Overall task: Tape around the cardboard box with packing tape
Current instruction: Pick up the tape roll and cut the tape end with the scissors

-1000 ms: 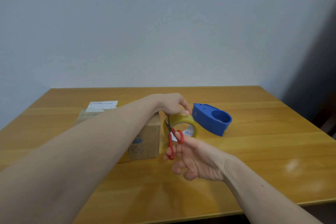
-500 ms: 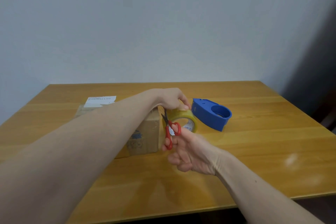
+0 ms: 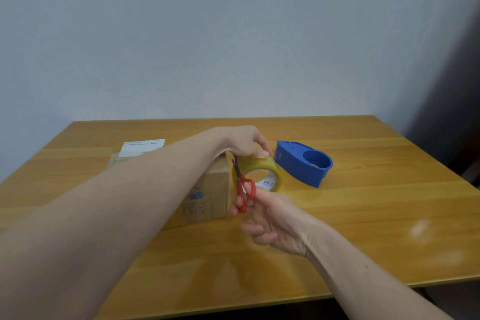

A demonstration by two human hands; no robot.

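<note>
A small brown cardboard box [image 3: 210,195] with a white label on top sits on the wooden table, mostly hidden behind my left forearm. My left hand [image 3: 244,141] grips the top of a roll of clear yellowish packing tape [image 3: 265,171], which stands on edge right beside the box's right side. My right hand [image 3: 272,223] holds small red-handled scissors [image 3: 242,189], fingers through the loops. Their dark blades point up into the gap between box and roll.
A blue tape dispenser [image 3: 304,163] lies on the wooden table [image 3: 363,228] just right of the roll. The table's front edge runs close below my right forearm. A plain wall stands behind the table.
The scissors have stayed at the gap between box and roll, and my right hand has shifted slightly. My left hand keeps its hold on the roll.
</note>
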